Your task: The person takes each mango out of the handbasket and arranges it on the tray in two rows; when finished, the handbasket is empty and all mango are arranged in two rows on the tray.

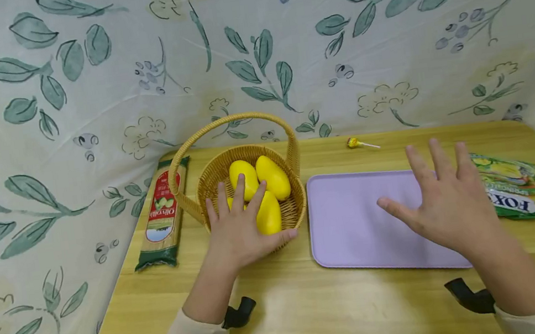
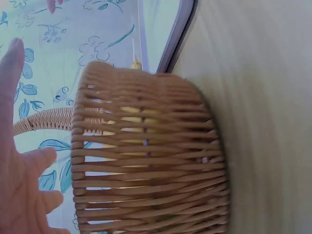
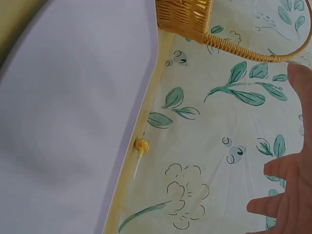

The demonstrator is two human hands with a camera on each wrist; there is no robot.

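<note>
My left hand [image 1: 237,232], fingers spread, hovers over the near side of a wicker basket [image 1: 208,177] and holds nothing. Several yellow mangoes [image 1: 272,177] lie in the basket, one partly hidden behind the fingers. In the left wrist view the woven basket wall [image 2: 151,161] fills the middle, with the hand [image 2: 22,180] along the left edge. My right hand [image 1: 452,203], also spread and holding nothing, is above the right part of a lilac tray [image 1: 359,217]. The right wrist view has the bare tray [image 3: 73,107] on the left and that hand [image 3: 287,185] on the right.
A pack of spaghetti [image 1: 160,213] lies left of the basket. Behind the tray is a lollipop [image 1: 355,143] in a yellow wrapper. Right of the tray lies a green FOX'S candy bag [image 1: 513,187], partly behind the right hand. Floral cloth [image 1: 252,41] hangs behind the wooden table [image 1: 316,317].
</note>
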